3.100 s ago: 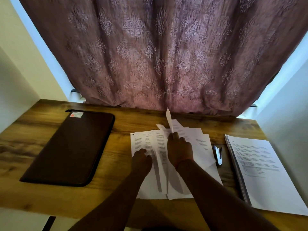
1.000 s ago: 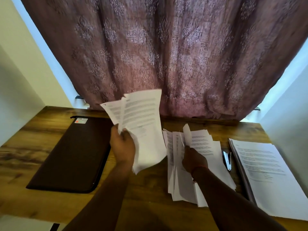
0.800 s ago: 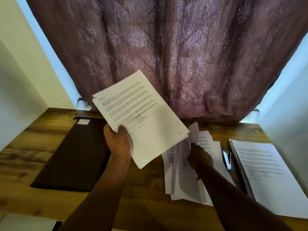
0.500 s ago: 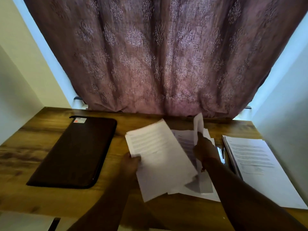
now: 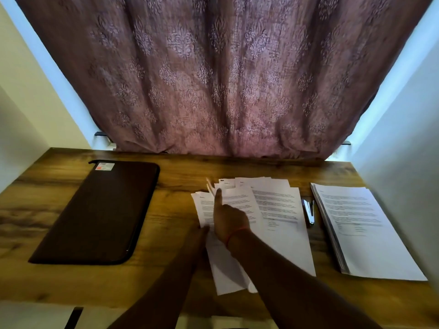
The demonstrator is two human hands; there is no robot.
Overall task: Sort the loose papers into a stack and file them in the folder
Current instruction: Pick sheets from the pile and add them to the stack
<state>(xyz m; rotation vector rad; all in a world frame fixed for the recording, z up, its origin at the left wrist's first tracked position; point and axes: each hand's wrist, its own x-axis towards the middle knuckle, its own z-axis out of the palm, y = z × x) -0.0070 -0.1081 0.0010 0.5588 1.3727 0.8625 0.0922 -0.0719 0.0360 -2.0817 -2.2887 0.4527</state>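
Several loose printed papers (image 5: 278, 210) lie fanned out on the middle of the wooden desk. My right hand (image 5: 229, 219) rests on their left part, its index finger stretched forward onto a sheet, right beside a thin upturned page edge. My left hand (image 5: 203, 230) is at the left border of the papers. It is mostly hidden under my right wrist, so its grip is unclear. The dark brown folder (image 5: 95, 210) lies closed on the left of the desk, apart from both hands.
A neat stack of printed sheets (image 5: 363, 224) sits at the right end of the desk. A small stapler (image 5: 308, 212) lies between it and the loose papers. A patterned curtain (image 5: 213, 79) hangs behind the desk, and walls close in on both sides.
My left hand has brought the sheets it held up back down onto the pile. My right hand moved left across the papers and now points its index finger along them.
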